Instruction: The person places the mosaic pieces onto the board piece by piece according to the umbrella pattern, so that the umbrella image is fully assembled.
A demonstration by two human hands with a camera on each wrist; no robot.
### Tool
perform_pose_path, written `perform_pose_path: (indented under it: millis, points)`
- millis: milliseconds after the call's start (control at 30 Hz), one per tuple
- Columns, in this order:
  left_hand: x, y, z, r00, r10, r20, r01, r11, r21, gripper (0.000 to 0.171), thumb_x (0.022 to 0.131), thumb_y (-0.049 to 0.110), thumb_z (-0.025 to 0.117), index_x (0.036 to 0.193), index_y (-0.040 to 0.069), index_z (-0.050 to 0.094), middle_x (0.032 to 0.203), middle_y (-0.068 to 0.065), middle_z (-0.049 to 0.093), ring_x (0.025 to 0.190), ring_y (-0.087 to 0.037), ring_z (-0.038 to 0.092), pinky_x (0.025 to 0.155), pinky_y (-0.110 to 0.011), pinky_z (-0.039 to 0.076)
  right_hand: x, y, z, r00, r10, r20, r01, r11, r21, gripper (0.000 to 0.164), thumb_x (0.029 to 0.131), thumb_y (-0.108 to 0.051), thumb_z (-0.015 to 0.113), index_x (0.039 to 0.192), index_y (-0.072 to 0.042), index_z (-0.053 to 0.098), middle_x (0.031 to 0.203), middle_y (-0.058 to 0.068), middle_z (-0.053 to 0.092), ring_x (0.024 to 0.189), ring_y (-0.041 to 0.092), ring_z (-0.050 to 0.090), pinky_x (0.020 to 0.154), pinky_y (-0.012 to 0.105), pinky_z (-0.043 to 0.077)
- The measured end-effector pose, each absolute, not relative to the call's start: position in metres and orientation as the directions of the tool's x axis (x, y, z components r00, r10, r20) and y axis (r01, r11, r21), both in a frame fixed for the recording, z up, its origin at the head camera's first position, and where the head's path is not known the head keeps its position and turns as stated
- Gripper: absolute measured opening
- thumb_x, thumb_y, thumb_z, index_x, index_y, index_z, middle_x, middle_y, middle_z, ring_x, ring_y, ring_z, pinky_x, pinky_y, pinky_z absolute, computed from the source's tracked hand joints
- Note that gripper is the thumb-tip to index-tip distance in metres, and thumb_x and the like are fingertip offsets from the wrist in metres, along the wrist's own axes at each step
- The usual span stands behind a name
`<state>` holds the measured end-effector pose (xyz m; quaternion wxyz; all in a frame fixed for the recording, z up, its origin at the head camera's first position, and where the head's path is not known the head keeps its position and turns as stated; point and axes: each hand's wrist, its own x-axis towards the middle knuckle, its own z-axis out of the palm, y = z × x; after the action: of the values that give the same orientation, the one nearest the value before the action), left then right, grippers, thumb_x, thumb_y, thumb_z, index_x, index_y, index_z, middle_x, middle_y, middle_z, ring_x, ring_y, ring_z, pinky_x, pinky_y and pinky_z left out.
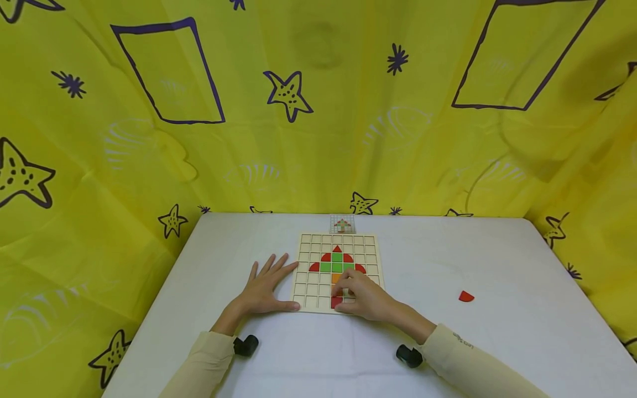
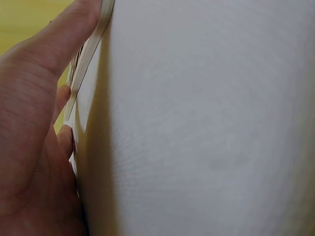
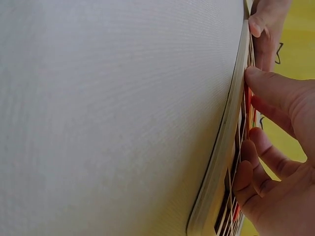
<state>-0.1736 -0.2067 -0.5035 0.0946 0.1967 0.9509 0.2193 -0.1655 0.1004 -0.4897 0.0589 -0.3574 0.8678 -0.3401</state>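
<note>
A pale wooden grid board (image 1: 369,250) lies flat on the table, with green squares (image 1: 337,267), red rounded pieces, a red triangle (image 1: 337,249) and an orange piece (image 1: 336,278) set in its cells. My left hand (image 1: 264,292) rests at the board's left edge, fingers spread, thumb on its lower left corner. Over the lower middle of the board, my right hand (image 1: 367,296) pinches a red square piece (image 1: 336,302) between thumb and curled index finger, at the bottom row. In the right wrist view the thumb (image 3: 275,88) is right at the board's near edge.
A small pattern card (image 1: 342,219) lies just beyond the board's far edge. One loose red quarter-round piece (image 1: 466,297) is on the white table (image 1: 522,331) to the right. A yellow patterned curtain (image 1: 318,143) hangs behind the table and along both sides.
</note>
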Motion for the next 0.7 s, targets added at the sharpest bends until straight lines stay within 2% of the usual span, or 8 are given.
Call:
perform_pose_path:
  millis: [433,700]
  points:
    - [-0.174,-0.206,-0.502,-0.905,0.415,-0.088,0.336,0.829,0.447,0.103,0.076,0.067,0.079,0.161,0.027,0.037,0.172,-0.007,0.017,0.158,-0.039,0.002,0.118,-0.071,-0.006,-0.165,0.101,-0.488,-0.744,-0.656,0.13,-0.566,0.515,-0.644,0.015,0.088,-0.018,0.083,0.101,-0.017,0.077,0.104,-0.003,0.059,0.095,0.016,0.053,0.08,0.029,0.047]
    - [-0.173,-0.206,-0.502,-0.906,0.411,-0.097,0.327,0.827,0.457,0.103,0.076,0.066,0.08,0.161,0.026,0.037,0.172,-0.007,0.017,0.158,-0.039,0.002,0.118,-0.07,-0.007,-0.166,0.111,-0.485,-0.73,-0.658,0.185,-0.559,0.418,-0.716,0.022,0.087,-0.016,0.083,0.109,-0.016,0.076,0.109,0.0,0.064,0.094,0.021,0.057,0.077,0.032,0.049]
